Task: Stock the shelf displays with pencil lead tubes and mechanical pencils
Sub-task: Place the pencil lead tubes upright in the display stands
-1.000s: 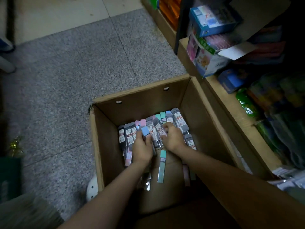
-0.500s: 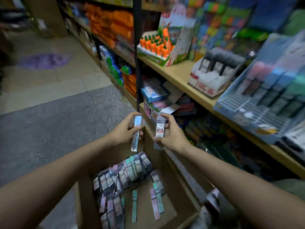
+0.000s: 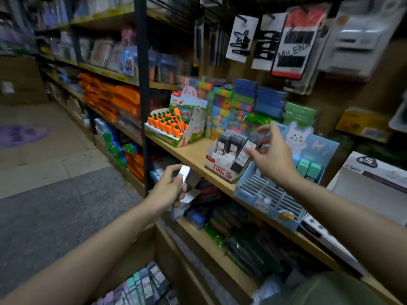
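Observation:
My right hand [image 3: 269, 155] pinches a dark lead tube [image 3: 242, 158] with a white label and holds it tilted at the right side of the white lead display box [image 3: 220, 165] on the wooden shelf [image 3: 191, 153]. That box holds a few upright dark tubes. My left hand [image 3: 168, 190] grips a pastel-capped tube [image 3: 184, 176] below the shelf edge. A blue rabbit display tray [image 3: 271, 194] with several slots stands right of the white box, some green tubes at its back. The cardboard box [image 3: 141, 285] of loose tubes sits at the bottom.
A carrot-pen display [image 3: 174, 126] stands left of the white box. Stacked coloured blocks [image 3: 237, 104] fill the shelf's back. Hair-clip cards [image 3: 286, 40] hang above. A black upright [image 3: 143, 89] divides the shelving. Packed goods crowd the lower shelf [image 3: 220, 227]. Grey floor lies left.
The view rose from the cardboard box to the shelf. Both hands lifted out of the box, each with a tube. My right hand carried its tube up to the white display box.

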The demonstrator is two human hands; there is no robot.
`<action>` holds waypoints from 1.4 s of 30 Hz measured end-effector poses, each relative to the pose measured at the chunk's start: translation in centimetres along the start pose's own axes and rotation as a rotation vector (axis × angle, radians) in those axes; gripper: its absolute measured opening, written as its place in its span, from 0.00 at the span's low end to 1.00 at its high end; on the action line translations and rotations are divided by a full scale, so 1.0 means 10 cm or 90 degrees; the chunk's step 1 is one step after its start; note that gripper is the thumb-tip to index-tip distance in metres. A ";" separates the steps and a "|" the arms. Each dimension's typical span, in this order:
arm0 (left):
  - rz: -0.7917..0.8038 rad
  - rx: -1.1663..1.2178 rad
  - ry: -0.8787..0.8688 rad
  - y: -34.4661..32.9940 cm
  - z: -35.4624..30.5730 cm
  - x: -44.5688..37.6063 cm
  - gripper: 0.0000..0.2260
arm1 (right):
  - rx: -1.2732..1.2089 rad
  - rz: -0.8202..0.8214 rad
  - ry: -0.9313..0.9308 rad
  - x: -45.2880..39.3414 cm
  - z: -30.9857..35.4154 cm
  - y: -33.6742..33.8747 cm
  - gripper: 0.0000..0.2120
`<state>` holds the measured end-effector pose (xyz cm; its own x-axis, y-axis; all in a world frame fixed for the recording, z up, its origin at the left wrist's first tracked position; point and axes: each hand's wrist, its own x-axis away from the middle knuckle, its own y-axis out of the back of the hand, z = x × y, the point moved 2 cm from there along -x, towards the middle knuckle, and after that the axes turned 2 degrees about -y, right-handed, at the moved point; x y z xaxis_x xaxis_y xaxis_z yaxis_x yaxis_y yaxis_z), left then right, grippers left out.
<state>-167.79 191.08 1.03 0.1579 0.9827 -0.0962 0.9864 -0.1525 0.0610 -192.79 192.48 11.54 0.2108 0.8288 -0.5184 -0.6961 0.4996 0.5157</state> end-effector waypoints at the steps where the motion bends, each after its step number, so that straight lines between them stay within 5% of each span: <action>1: -0.006 0.015 0.004 -0.01 -0.04 -0.04 0.10 | 0.013 -0.019 0.000 -0.10 0.01 0.04 0.20; 21: 0.021 0.141 0.065 -0.07 -0.03 -0.48 0.12 | 0.279 0.033 0.118 -0.90 -0.05 -0.94 0.20; 29: 0.040 0.101 0.084 -0.12 0.02 -0.43 0.12 | 0.393 0.072 0.165 -0.78 -0.12 -1.03 0.16; 34: 0.035 0.098 0.095 -0.08 0.07 -0.40 0.12 | 0.315 0.015 0.208 -0.47 -0.09 -0.84 0.12; 38: 0.027 0.113 0.109 -0.15 0.11 -0.37 0.11 | 0.514 0.133 0.245 -0.06 -0.24 -0.79 0.16; 42: 0.038 0.123 0.111 -0.26 0.13 -0.30 0.10 | 0.565 0.131 0.231 0.03 -0.22 -0.87 0.18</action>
<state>-170.74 188.34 -0.10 0.2220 0.9721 0.0759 0.9687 -0.2111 -0.1305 -188.20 187.80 5.42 -0.1840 0.8674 -0.4624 0.1051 0.4851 0.8681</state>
